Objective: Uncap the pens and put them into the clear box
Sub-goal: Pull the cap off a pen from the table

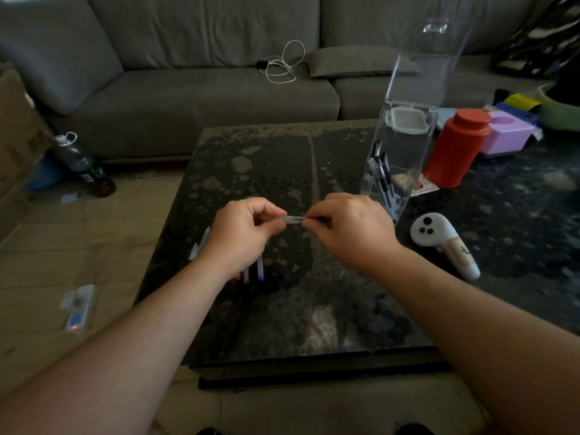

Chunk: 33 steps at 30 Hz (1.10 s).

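Both hands meet over the middle of the dark table and hold one pen level between them. My left hand pinches its left end and my right hand pinches its right end; only a short pale stretch shows. Several more pens lie on the table under my left wrist, partly hidden. The tall clear box stands at the right with its lid swung up. Several black pens lean inside it.
A red canister and a pink box stand right of the clear box. A white controller lies near my right hand. A grey sofa with a white cable runs behind; a bottle stands on the floor at left.
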Tool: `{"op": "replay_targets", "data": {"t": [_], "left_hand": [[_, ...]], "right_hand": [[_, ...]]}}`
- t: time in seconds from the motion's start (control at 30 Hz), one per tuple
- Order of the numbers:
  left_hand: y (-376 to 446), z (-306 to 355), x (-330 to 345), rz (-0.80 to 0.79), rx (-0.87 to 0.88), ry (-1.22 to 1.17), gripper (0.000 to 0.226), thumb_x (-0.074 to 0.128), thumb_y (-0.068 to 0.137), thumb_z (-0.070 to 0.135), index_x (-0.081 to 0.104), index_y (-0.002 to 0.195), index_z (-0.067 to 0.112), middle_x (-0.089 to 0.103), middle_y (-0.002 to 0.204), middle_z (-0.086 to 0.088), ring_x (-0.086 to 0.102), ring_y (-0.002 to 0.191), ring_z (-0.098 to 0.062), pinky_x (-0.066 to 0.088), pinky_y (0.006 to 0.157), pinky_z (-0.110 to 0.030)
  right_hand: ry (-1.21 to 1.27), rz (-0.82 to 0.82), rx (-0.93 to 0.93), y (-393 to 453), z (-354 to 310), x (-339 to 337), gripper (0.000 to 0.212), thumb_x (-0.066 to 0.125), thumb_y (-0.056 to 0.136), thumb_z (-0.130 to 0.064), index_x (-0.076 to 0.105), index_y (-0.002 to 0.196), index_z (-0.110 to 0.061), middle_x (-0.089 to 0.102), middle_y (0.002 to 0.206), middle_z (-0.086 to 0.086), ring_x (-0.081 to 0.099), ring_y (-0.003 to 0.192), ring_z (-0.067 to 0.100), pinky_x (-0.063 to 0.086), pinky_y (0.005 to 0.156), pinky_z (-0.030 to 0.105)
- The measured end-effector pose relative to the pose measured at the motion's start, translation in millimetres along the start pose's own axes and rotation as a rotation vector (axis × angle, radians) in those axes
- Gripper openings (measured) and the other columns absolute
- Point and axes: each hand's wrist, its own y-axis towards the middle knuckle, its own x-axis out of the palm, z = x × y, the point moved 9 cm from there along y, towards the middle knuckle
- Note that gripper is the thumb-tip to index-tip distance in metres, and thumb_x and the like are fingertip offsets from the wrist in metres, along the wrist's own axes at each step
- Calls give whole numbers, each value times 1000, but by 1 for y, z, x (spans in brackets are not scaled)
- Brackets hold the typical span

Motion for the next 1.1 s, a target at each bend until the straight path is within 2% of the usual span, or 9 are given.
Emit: {"op": "replay_targets", "data": {"t": [0.4,0.57,0.67,0.77,0.83,0.87,0.93,1.0,1.1], "left_hand": [[-7,11,-1,-33,23,103,17,80,94,22,79,99,38,73,93,20,67,91,2,50,79,-18],[-14,18,15,-67,53,78,17,79,95,32,74,109,41,75,89,23,64,89,18,44,71,-5],[-11,21,15,-57,58,-12,28,76,97,34,64,119,45,77,93,21,62,92,20,40,70,0],[-9,14,14,-89,34,12,28,74,98,37,63,122,45,76,95,21,63,91,16,43,73,-5],[-9,6,14,-102,3,49,27,73,100,37,63,124,44,74,96,21,64,90,11,43,74,-9],[-8,3,14,-102,-11,67,26,72,100,36,64,124,43,73,97,21,63,91,10,43,74,-10],[-7,-2,14,-102,-30,114,23,71,101,33,68,122,42,71,98,22,63,92,7,44,73,-12],[-7,-3,16,-119,-28,168,19,70,102,31,70,117,42,70,99,23,63,93,6,46,74,-13],[-9,-1,21,-161,-5,213,16,70,102,31,71,112,44,70,99,23,63,93,6,51,79,-17]], "right_hand": [[124,-111,22,0,6,7,13,68,97,-45,77,102,-37,69,87,-15,62,81,7,54,69,33],[-79,-294,-27,-3,-1,21,27,45,104,-56,65,119,-48,63,92,-14,46,96,14,43,84,46],[62,-158,-13,9,-3,-15,19,51,105,-43,67,110,-35,58,83,-13,58,89,16,49,74,39],[332,259,222,25,40,-91,11,54,106,-35,62,101,-29,61,84,-7,61,77,8,53,68,31],[450,503,357,21,76,-128,9,56,106,-33,60,98,-32,65,89,-9,66,82,6,59,74,32],[454,553,393,17,89,-133,9,57,105,-32,60,97,-34,66,91,-11,67,82,3,60,77,32],[357,503,445,12,110,-125,7,59,104,-30,62,99,-34,66,94,-12,66,84,2,59,80,32],[258,366,492,7,126,-104,7,59,104,-29,66,105,-32,64,96,-12,63,87,4,56,82,33],[152,201,502,4,135,-78,14,58,104,-33,71,109,-29,66,92,-11,62,80,7,54,74,33]]}}
